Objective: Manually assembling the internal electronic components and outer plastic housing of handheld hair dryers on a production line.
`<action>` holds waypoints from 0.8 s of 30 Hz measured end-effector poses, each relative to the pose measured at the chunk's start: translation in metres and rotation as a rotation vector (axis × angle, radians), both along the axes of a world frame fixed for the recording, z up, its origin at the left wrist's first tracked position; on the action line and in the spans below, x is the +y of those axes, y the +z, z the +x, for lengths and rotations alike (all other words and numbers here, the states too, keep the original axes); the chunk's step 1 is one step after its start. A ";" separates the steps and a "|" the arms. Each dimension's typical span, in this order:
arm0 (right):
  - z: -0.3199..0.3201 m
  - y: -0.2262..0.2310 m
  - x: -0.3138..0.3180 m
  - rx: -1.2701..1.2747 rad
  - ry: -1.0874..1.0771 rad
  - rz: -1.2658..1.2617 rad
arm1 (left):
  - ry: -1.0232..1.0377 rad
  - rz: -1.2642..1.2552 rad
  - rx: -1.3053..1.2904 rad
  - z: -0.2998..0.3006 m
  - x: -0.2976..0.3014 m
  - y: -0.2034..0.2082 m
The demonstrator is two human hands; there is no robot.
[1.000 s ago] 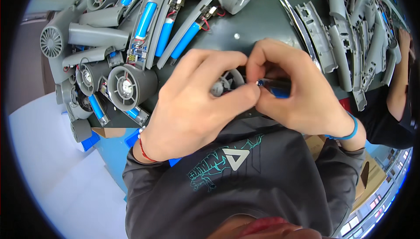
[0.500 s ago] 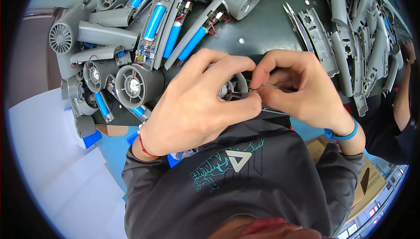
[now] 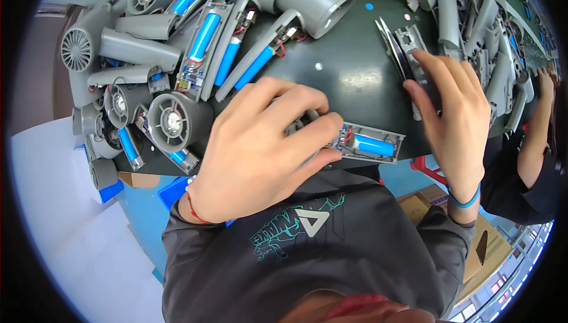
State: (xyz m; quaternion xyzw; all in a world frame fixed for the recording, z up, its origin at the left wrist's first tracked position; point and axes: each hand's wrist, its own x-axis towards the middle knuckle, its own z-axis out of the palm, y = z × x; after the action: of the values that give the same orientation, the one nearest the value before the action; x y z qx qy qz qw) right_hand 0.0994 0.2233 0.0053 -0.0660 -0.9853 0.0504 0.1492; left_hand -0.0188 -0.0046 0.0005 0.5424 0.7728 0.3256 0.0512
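Near the table's front edge, my left hand (image 3: 266, 139) is closed around the head of a grey handheld fan housing. Its opened handle (image 3: 399, 152) points right and shows a blue cylindrical battery (image 3: 374, 145), red wires and part of a circuit board. Most of the fan head is hidden under my fingers. My right hand (image 3: 452, 107) is open, thumb and forefinger apart, around the rear of a pair of metal tweezers (image 3: 391, 45). Just beyond the tweezers lies a grey handle shell (image 3: 409, 40), partly covered by that hand. Whether my fingertips touch either one I cannot tell.
Grey fan housings (image 3: 177, 123) with batteries and wires crowd the left of the dark green table (image 3: 355, 80). A large grey tube (image 3: 316, 0) lies at the back. Grey shells (image 3: 473, 21) are heaped at right. Another person's arm (image 3: 532, 139) shows at far right.
My right hand has left the fan housing and moved right to the tweezers, its fingers spreading. The handle with the blue battery has come into view. My left hand keeps its hold.
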 end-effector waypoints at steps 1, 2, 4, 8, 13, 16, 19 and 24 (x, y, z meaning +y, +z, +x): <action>-0.002 -0.001 -0.001 0.003 0.007 -0.005 | 0.007 -0.005 0.003 0.001 0.001 -0.001; -0.004 -0.001 -0.001 -0.040 -0.004 -0.052 | 0.021 0.011 -0.009 0.001 0.000 -0.003; -0.006 -0.002 0.000 -0.102 -0.030 -0.156 | 0.040 0.019 -0.016 0.002 -0.001 -0.006; -0.007 -0.002 0.005 -0.089 -0.105 -0.280 | 0.020 0.024 0.033 0.003 -0.004 -0.010; -0.001 0.019 0.000 0.240 -0.141 -0.713 | 0.023 -0.041 -0.012 0.002 -0.002 -0.001; 0.014 0.027 -0.013 0.047 -0.087 -1.015 | 0.010 -0.051 0.017 0.002 -0.005 -0.004; 0.012 0.009 -0.023 -0.265 0.194 -1.094 | 0.044 0.004 0.004 0.005 -0.006 -0.006; 0.007 -0.004 -0.029 -0.165 0.279 -0.831 | 0.054 0.026 -0.018 0.004 -0.007 -0.008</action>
State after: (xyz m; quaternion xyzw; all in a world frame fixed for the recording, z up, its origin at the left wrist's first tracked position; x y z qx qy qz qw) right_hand 0.1063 0.1941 0.0016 0.0094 -0.8896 0.4562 0.0228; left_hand -0.0148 -0.0113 -0.0078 0.5191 0.7822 0.3419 0.0424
